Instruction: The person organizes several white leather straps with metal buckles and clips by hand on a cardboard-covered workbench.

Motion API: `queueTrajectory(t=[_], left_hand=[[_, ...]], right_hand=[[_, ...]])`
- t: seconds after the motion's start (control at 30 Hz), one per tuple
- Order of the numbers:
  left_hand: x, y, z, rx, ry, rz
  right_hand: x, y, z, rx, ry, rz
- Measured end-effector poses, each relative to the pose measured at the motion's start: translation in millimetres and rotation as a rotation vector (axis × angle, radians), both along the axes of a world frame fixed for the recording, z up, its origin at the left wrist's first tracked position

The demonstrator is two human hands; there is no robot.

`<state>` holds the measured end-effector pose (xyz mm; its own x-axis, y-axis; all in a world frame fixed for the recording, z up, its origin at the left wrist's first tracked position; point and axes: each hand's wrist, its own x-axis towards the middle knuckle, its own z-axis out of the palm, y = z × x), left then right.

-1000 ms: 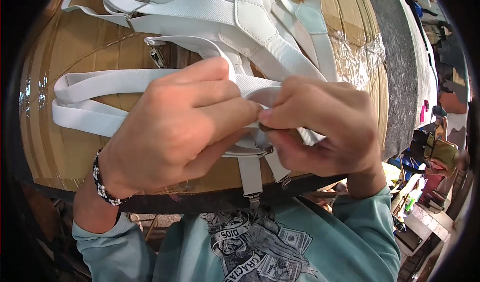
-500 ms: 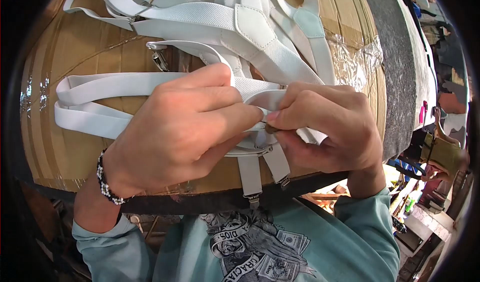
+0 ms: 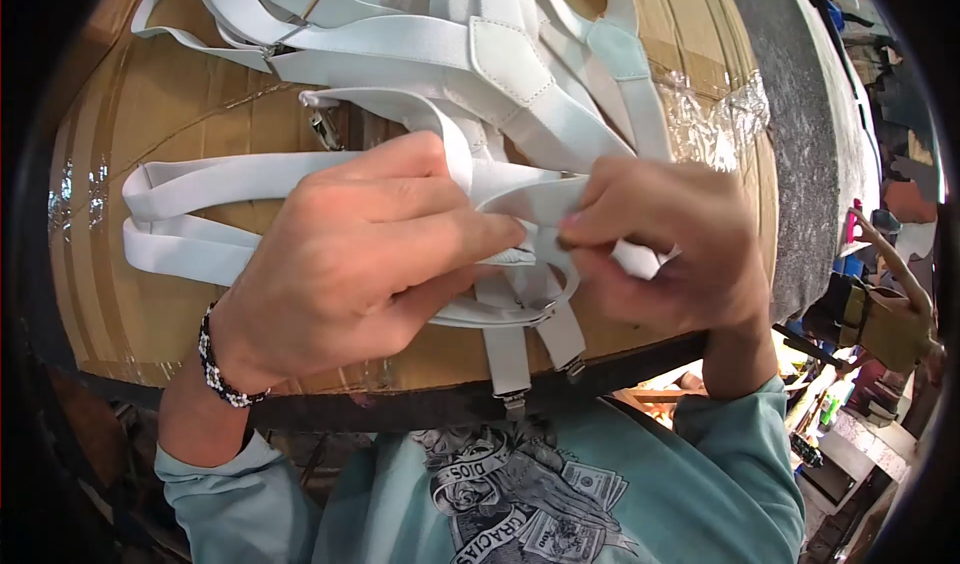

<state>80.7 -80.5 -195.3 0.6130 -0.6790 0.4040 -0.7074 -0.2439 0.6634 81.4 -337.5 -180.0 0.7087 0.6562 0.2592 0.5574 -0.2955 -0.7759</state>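
Observation:
My left hand (image 3: 350, 254), with a beaded bracelet at its wrist, pinches the end of a white elastic suspender strap (image 3: 512, 257) between thumb and forefinger. Just right of it, my right hand (image 3: 670, 244) is closed in a pinch and smeared by motion. What sits between its fingertips is too small and blurred to name. A loop of white strap (image 3: 535, 199) curves between the two hands. Below it, two short strap ends with metal clips (image 3: 514, 404) hang over the near edge. A further metal clip (image 3: 324, 129) lies above my left hand.
More white suspenders (image 3: 390, 39) with a stitched white patch (image 3: 508, 62) are piled on the far side of the cardboard (image 3: 190, 124). Clear plastic wrap (image 3: 715, 129) sticks to its right side. Another person (image 3: 890, 314) is at the far right, beside cluttered things.
My right hand has pulled a little to the right, opening a gap from my left fingertips. My left hand keeps its pinch. The person at the far right has an arm raised now.

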Motion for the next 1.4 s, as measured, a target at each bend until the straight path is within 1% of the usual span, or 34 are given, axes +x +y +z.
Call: queueTrajectory(t=[0.07, 0.3, 0.47, 0.73, 0.83, 0.93, 1.03, 1.13, 1.17, 1.27, 1.3, 1.4], left_hand=[[-0.1, 3.3, -0.8, -0.007, 0.006, 0.004], [1.1, 1.2, 0.7, 0.016, 0.009, -0.017], [2.4, 0.5, -1.2, 0.024, -0.013, -0.024], [4.6, 0.8, 3.6, 0.075, 0.029, -0.022], [6.7, -0.4, 8.2, 0.057, 0.12, -0.029], [9.4, 0.3, 13.9, 0.021, 0.275, -0.015], [11.6, 0.3, 15.0, -0.132, 0.426, -0.026], [12.5, 6.4, 16.8, -0.144, 0.553, 0.006], [9.2, 3.5, 16.0, -0.29, 0.654, 0.029], [7.7, 1.0, 18.6, -0.395, 0.677, 0.099], [8.9, 0.9, 15.0, -0.481, 0.662, 0.079], [5.2, -2.7, 20.6, -0.458, 0.683, 0.18]], right_hand=[[-0.5, -4.6, 2.1, 0.049, 0.123, -0.085], [2.6, -7.3, -4.6, 0.095, 0.142, -0.134], [3.1, -8.2, -2.1, 0.087, 0.233, -0.194], [3.0, -9.5, 0.5, 0.109, 0.254, -0.189], [2.4, -9.9, 4.2, 0.132, 0.289, -0.203], [2.2, -7.7, 4.4, 0.213, 0.263, -0.215], [1.8, -8.7, 2.1, 0.273, 0.163, -0.21], [1.7, -9.2, -0.3, 0.301, 0.08, -0.193], [1.1, -8.7, -0.4, 0.305, 0.068, -0.179], [-6.2, -5.7, -1.3, 0.289, 0.088, -0.122], [-7.1, -4.1, -0.6, 0.286, 0.068, -0.115], [-8.4, -1.4, -2.3, 0.295, 0.042, -0.104]])
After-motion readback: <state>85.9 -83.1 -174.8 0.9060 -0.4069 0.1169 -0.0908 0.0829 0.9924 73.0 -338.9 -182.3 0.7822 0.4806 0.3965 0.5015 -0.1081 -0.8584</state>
